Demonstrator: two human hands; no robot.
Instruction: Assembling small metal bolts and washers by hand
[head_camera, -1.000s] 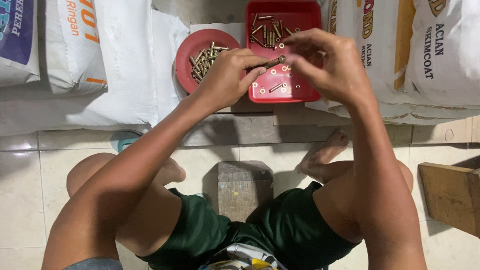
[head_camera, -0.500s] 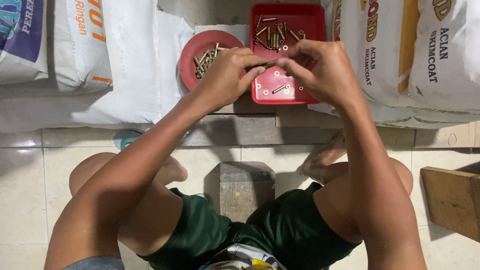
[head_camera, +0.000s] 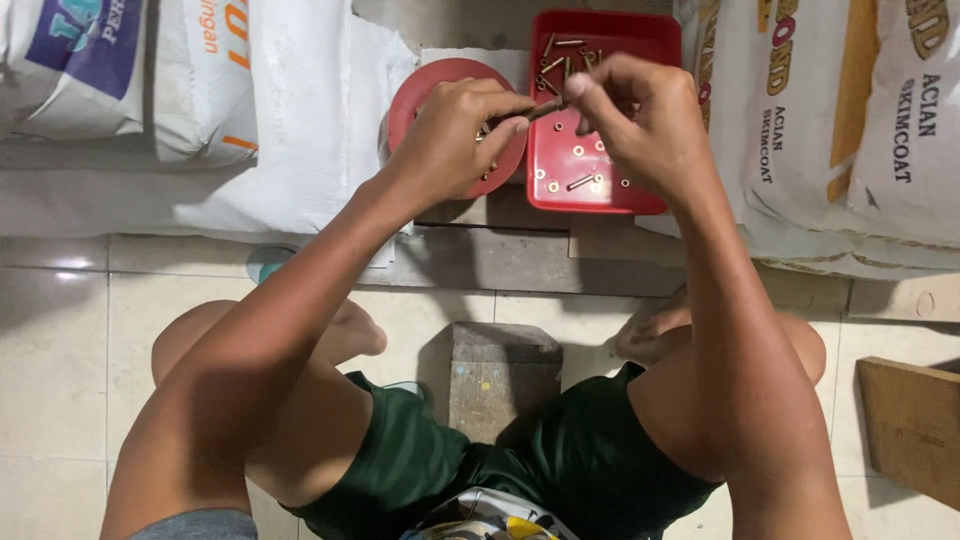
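My left hand (head_camera: 455, 135) and my right hand (head_camera: 640, 115) meet over two red containers, pinching the two ends of one small brass-coloured bolt (head_camera: 545, 108) between their fingertips. Under the left hand lies a round red dish (head_camera: 425, 85), mostly hidden, with more brass pieces showing at its edge. Beneath the right hand sits a rectangular red tray (head_camera: 600, 190) holding several loose brass bolts and nuts.
White printed sacks (head_camera: 270, 110) lie at the left and more sacks (head_camera: 850, 130) at the right. A wooden board (head_camera: 500, 255) carries the containers. A small wooden block (head_camera: 505, 375) stands between my knees on the tiled floor. Another wooden piece (head_camera: 915, 425) lies far right.
Both hands stayed joined on the small bolt, shifting slightly over the containers. The fingers have turned a little around it.
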